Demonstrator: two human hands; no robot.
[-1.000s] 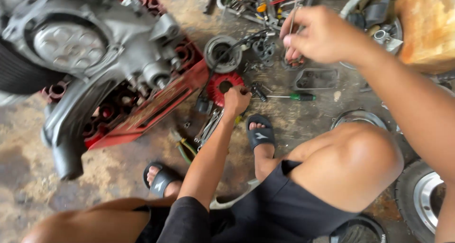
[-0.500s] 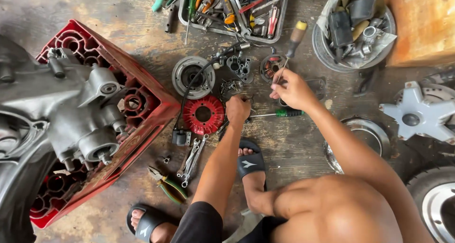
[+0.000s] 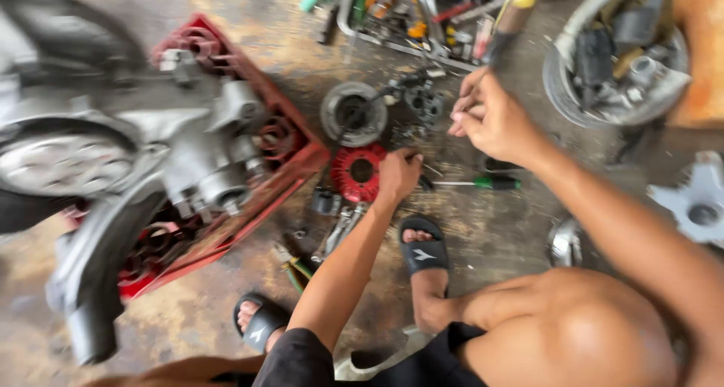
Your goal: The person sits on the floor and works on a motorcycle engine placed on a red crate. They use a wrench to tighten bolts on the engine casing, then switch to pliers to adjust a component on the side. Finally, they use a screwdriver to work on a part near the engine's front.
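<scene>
A person squatted on a stained workshop floor (image 3: pixel 483 236) over a stripped small engine, parts spread all round. The left hand (image 3: pixel 397 174) rested closed at the three-o'clock edge of a red finned disc (image 3: pixel 357 173), fingertips pinched on or beside its rim (blur hid whether anything small was between them). The right hand (image 3: pixel 494 119), raised at about one o'clock from the disc, was curled tight with fingers pressed together; what it gripped, if anything, could not be told.

The disc lay flat on the floor, its bore facing straight up, so its axis ran vertical toward the camera. A grey pulley (image 3: pixel 353 114) sat just beyond it at twelve o'clock, a green-handled screwdriver (image 3: pixel 479 182) lay at three o'clock, long axis left-right with the handle away from the disc, and pliers (image 3: pixel 341 228) lay at six o'clock.

Judging by the layout, teardown was well advanced: disc and pulley were off, while the engine (image 3: pixel 151 168) sat on a red crate (image 3: pixel 298 157) at nine o'clock. Sorting and refitting appeared to remain. A tool tray (image 3: pixel 422 13) and a parts bowl (image 3: pixel 622 62) stood along the top.
</scene>
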